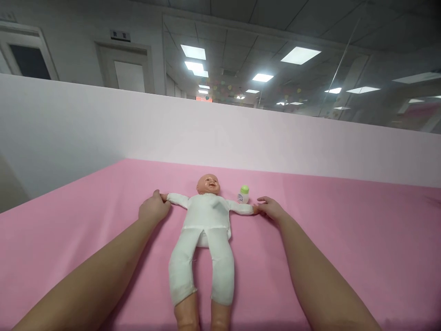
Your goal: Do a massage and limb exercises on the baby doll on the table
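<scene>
A baby doll [208,214] lies on its back with its arms stretched out sideways. It has a bare plastic head and a white cloth body, with bare lower legs running off the bottom of the view. My left hand [154,208] is closed on the doll's hand at the left, thumb raised beside it. At the other side, my right hand [272,208] holds the doll's other hand between thumb and fingers, with the index finger lifted off. Just above that doll arm stands a small clear bottle [243,195] with a green cap and a printed label.
The doll rests on a pink padded surface [344,220]. A white raised wall [241,138] borders it at the back and left. Beyond are a glass window [292,73] with ceiling light reflections and a door [129,76].
</scene>
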Demonstrator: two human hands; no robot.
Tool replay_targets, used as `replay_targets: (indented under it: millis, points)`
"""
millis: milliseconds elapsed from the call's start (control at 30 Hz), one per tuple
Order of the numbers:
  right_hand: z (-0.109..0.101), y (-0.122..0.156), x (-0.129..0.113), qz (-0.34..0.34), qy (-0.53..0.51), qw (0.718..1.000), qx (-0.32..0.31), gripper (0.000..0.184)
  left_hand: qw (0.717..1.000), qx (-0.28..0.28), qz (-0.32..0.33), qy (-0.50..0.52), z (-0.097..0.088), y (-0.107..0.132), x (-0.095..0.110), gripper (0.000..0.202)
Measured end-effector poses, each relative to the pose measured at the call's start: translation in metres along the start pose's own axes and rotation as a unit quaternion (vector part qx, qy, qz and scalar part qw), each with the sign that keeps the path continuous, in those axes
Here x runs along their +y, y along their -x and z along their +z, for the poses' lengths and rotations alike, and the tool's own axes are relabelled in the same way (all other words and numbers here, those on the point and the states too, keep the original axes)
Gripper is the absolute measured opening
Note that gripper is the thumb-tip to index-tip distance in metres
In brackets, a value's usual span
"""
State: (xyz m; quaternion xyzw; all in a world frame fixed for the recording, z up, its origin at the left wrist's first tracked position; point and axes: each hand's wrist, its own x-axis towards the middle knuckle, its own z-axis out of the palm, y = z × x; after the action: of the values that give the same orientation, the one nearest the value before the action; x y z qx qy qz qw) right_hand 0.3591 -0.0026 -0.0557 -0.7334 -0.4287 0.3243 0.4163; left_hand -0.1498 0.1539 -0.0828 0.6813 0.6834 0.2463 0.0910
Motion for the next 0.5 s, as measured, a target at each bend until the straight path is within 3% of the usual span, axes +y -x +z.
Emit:
replay_targets:
  millis: [100, 200, 267, 400, 500]
  points:
    - [0.008, -0.008, 0.005, 0.015, -0.014, 0.999, 0.046, 0.050, 0.999, 0.031, 0.034, -0.013, -0.002, 0.011, 0.014, 0.075]
    - [0.014, -0.013, 0.005, 0.007, 0.074, 0.993, 0.092, 0.030, 0.998, 0.029, 0.061, -0.002, -0.006, 0.022, 0.028, 0.072]
    - [0.016, -0.014, 0.003, -0.001, 0.154, 0.982, 0.109, 0.028, 0.997, 0.029, 0.061, 0.022, -0.010, 0.027, 0.032, 0.072]
    - [0.025, -0.009, -0.002, -0.008, 0.268, 0.955, 0.126, 0.031, 0.990, 0.067, 0.009, 0.123, -0.014, 0.021, 0.018, 0.073]
    - [0.032, -0.006, -0.003, -0.015, 0.301, 0.943, 0.141, 0.034, 0.965, 0.065, -0.063, 0.246, -0.012, 0.004, -0.004, 0.071]
